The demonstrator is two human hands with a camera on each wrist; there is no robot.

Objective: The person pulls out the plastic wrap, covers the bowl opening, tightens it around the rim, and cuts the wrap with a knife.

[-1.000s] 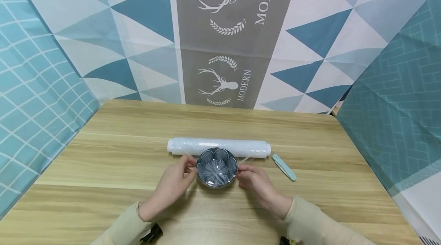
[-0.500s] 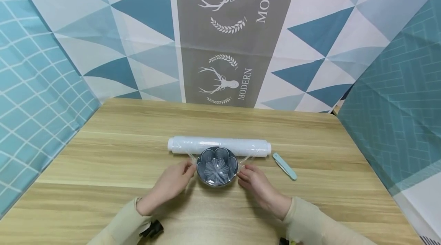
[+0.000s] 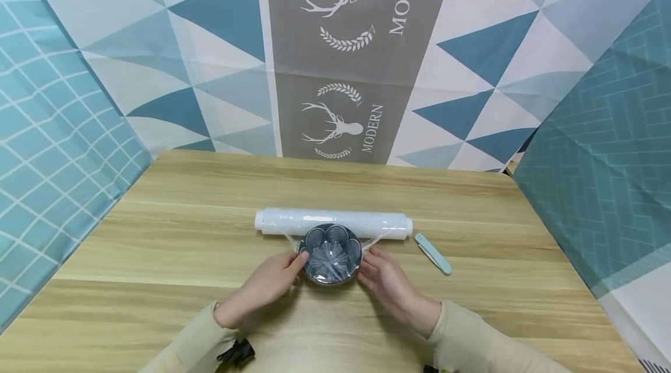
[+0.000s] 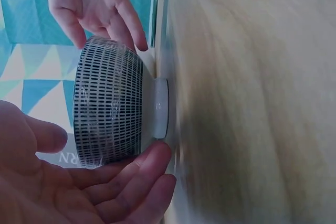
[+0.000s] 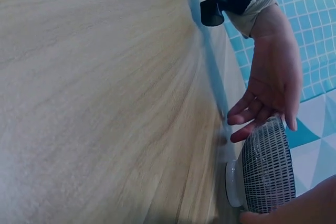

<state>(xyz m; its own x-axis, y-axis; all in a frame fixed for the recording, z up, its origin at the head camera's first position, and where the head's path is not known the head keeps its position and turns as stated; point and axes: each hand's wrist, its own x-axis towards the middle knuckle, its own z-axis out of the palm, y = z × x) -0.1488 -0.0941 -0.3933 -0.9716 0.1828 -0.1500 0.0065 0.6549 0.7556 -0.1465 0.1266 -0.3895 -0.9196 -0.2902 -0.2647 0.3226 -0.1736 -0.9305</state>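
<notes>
The patterned bowl (image 3: 329, 257) stood upright on the table (image 3: 209, 186), its mouth covered with clear film (image 3: 373, 241), on the near side of the film roll (image 3: 288, 222). The left hand (image 3: 272, 278) held its grip spread, loosely extended fingers against the bowl's left side. The right hand (image 3: 392, 287) had its grip likewise spread, fingers at the opposite side. Neither grip enclosed the bowl.

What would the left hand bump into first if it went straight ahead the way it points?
The patterned bowl; the left hand is at its side, though exact contact is hard to judge.
</notes>
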